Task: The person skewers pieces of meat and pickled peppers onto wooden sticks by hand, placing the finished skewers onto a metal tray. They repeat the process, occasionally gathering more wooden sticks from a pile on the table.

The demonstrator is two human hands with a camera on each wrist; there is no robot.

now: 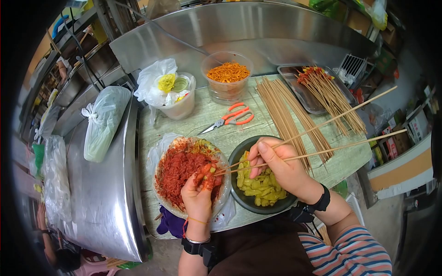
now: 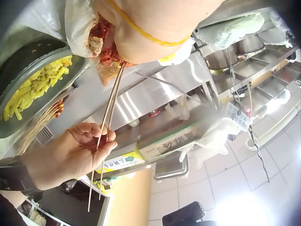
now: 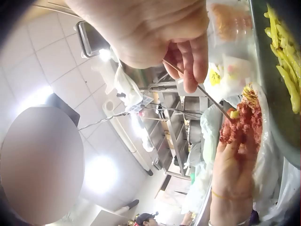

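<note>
Over a plastic-lined bowl of red chili mixture (image 1: 177, 168), my left hand (image 1: 199, 198) has fingers smeared red. They pinch a yellow-green piece of food (image 1: 212, 169) at the tips of two bamboo skewers (image 1: 343, 148); the same piece (image 3: 234, 114) shows yellow at a skewer tip in the right wrist view. My right hand (image 1: 283, 165) grips both skewers partway along, and their long ends stick out to the right. Below it stands a dark bowl (image 1: 235, 195) of yellow-green pickled peppers (image 1: 262, 188). Red paste hides part of what the left fingers hold.
Orange-handled scissors (image 1: 232, 118) lie behind the bowls. Further back stand a tub of orange shreds (image 1: 228, 72) and a bag-filled white tub (image 1: 177, 108). Bare skewers (image 1: 287, 117) lie to the right, beside a metal tray (image 1: 297, 92) with filled skewers (image 1: 331, 94). A purple cloth (image 1: 171, 224) hangs at the front edge.
</note>
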